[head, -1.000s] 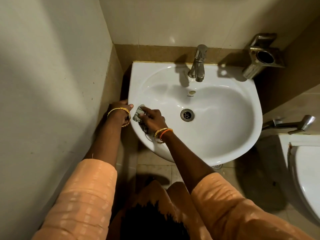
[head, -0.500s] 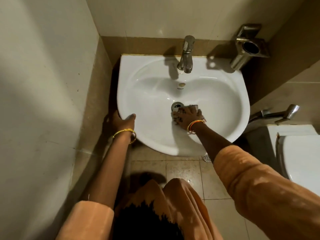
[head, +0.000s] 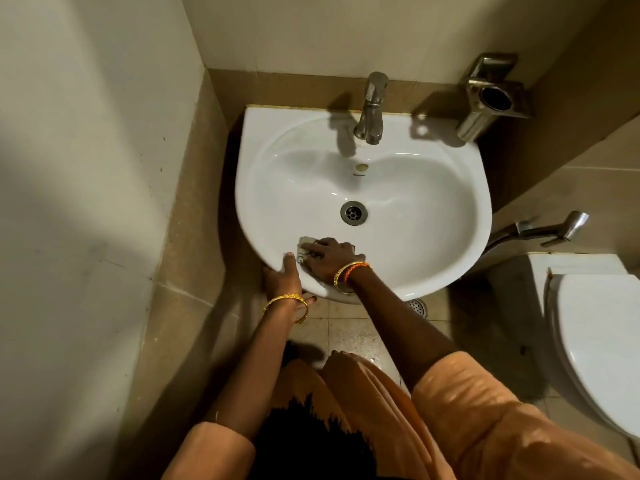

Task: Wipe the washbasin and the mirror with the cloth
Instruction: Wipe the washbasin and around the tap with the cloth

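A white washbasin (head: pixel 433 209) hangs in the corner below me, with a steel drain (head: pixel 353 212) in its middle. My right hand (head: pixel 330 258) presses a small grey cloth (head: pixel 305 247) against the basin's near inner wall, just below and left of the drain. Most of the cloth is hidden under the fingers. My left hand (head: pixel 284 274) grips the basin's front-left rim, thumb on top, right beside the cloth. No mirror is in view.
A steel tap (head: pixel 371 109) stands at the basin's back edge. A steel holder (head: pixel 491 98) is fixed to the wall at the back right. A hand spray (head: pixel 554 230) and a white toilet (head: pixel 599 341) are on the right. A wall runs close on the left.
My right hand has slid the cloth from beside the drain down and left to the basin's near wall. My left hand has shifted right along the front rim, close to the right hand.
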